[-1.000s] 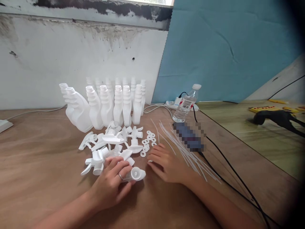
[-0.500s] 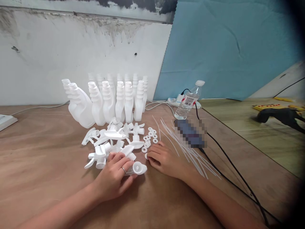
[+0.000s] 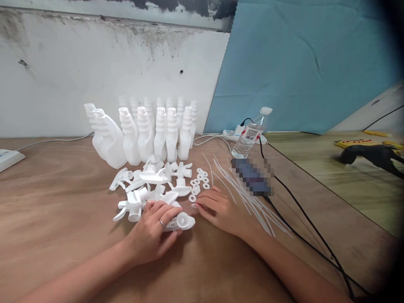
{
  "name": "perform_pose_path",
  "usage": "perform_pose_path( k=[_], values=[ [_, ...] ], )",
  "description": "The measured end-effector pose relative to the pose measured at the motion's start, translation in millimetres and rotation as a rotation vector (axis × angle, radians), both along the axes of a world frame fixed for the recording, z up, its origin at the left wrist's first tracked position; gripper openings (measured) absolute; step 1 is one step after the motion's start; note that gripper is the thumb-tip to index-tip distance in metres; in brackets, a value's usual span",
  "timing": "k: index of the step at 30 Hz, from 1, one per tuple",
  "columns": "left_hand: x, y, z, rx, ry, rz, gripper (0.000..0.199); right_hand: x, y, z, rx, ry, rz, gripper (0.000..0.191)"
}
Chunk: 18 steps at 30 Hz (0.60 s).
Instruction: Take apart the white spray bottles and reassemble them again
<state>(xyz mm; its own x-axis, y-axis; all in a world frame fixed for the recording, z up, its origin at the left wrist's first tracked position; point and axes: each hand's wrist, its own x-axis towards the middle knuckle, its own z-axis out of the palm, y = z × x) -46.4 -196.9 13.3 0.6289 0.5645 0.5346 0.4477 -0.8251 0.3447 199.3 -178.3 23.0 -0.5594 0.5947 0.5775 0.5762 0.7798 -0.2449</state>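
My left hand [image 3: 155, 229] is closed around a white trigger sprayer head [image 3: 184, 221], whose round open collar faces up toward me. Between the thumb and fingertips of my right hand [image 3: 217, 210] is a small white washer [image 3: 193, 205], tilted so that only its edge shows. Just beyond those fingertips lies a cluster of flat ring washers [image 3: 195, 183]. More white trigger sprayer heads [image 3: 131, 206] are heaped behind and left of my left hand, some partly covered by it.
White bottles [image 3: 145, 134] without caps stand in rows by the wall. Thin clear tubes [image 3: 249, 198] lie to the right, near a pixelated dark object [image 3: 252, 176], a water bottle [image 3: 249, 134] and black cables [image 3: 303, 210]. A power strip [image 3: 232, 134] sits behind them.
My right hand's fingertips have closed on the washer and tipped it up from lying flat. My left hand keeps the sprayer head in nearly the same place; the view shifted slightly.
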Motion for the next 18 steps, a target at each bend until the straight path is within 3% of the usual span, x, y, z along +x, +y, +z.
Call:
perform_pose_path(
  k=[4, 7, 10, 14, 18],
  values=[
    [2, 0, 0.1, 0.007, -0.015, -0.003, 0.033, -10, -9, 1.3, 0.156, 0.149, 0.1, 0.013],
    [3, 0, -0.7, 0.006, -0.019, -0.003, 0.033, -15, -14, -0.8, 0.237, 0.056, 0.18, 0.02],
    [2, 0, -1.2, 0.024, -0.034, -0.004, 0.033, -19, -15, -0.6, 0.22, -0.045, 0.219, 0.017],
    [1, 0, -2.1, 0.024, -0.046, 0.013, 0.037, -19, -15, 4.6, 0.137, 0.011, 0.247, 0.015],
    [1, 1, -2.8, 0.069, -0.031, -0.006, 0.024, -19, -16, 7.9, 0.069, -0.002, 0.261, 0.012]
  ],
)
